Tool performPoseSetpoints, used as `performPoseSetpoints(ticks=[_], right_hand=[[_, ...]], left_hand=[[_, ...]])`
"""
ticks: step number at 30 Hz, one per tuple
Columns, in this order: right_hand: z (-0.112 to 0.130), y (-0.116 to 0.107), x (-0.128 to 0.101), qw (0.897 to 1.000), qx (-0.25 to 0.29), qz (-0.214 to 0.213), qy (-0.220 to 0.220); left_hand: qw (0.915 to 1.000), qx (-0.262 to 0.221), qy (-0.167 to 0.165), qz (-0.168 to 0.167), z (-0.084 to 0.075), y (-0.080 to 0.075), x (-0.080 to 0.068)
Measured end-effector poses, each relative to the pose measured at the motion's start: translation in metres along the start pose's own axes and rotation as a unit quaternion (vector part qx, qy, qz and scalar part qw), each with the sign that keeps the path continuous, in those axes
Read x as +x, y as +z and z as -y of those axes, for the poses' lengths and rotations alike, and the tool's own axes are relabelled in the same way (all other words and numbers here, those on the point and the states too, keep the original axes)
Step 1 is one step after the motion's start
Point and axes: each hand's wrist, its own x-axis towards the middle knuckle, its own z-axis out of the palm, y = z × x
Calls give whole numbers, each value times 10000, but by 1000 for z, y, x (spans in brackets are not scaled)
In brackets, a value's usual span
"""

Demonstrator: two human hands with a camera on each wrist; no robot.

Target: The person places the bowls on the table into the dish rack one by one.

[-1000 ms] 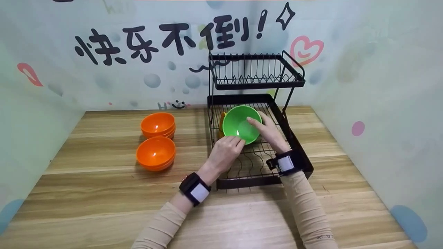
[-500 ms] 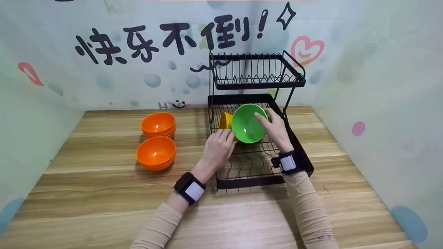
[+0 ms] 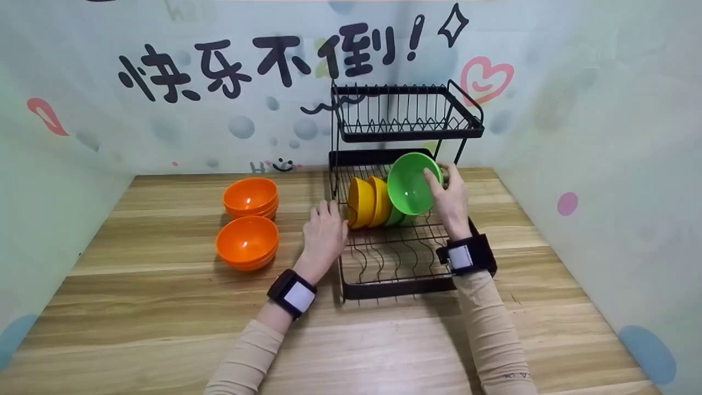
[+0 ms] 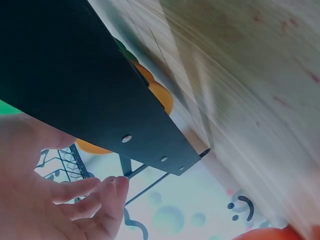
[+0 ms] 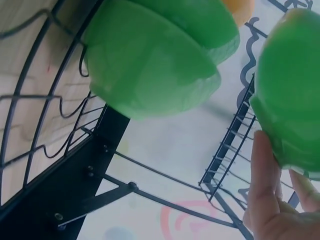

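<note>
- Bowl [image 3: 410,183], green, is held tilted above the rack [image 3: 466,230], gripped at its rim by the right hand [image 3: 451,198].
- Slipping is judged possible, since only the rim is pinched.
- Racked bowls [image 3: 368,202] may be knocked.
- Left hand [image 3: 323,237] rests with relaxed fingers at the rack's edge.

Two yellow bowls [image 3: 368,202] and three green bowls [image 3: 410,184] in one rack [image 3: 408,274]; two stacks of orange bowls [image 3: 248,225].
</note>
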Motion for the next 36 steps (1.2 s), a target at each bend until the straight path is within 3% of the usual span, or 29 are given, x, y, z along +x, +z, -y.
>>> performPoseSetpoints(ticks=[9,17,27,36], right_hand=[[-4,-8,6,9972,-13,-739,105],[-7,-16,11,9892,-857,-1184,140],[-16,-22,14,9834,-1346,-1190,235],[-24,-28,24,9759,-1918,-908,506]], left_hand=[[9985,-64,-286,467,6,1,1],[9968,-65,-250,754,5,-1,0],[9975,63,-185,678,1,2,-1],[9980,320,-42,538,-2,6,-3]])
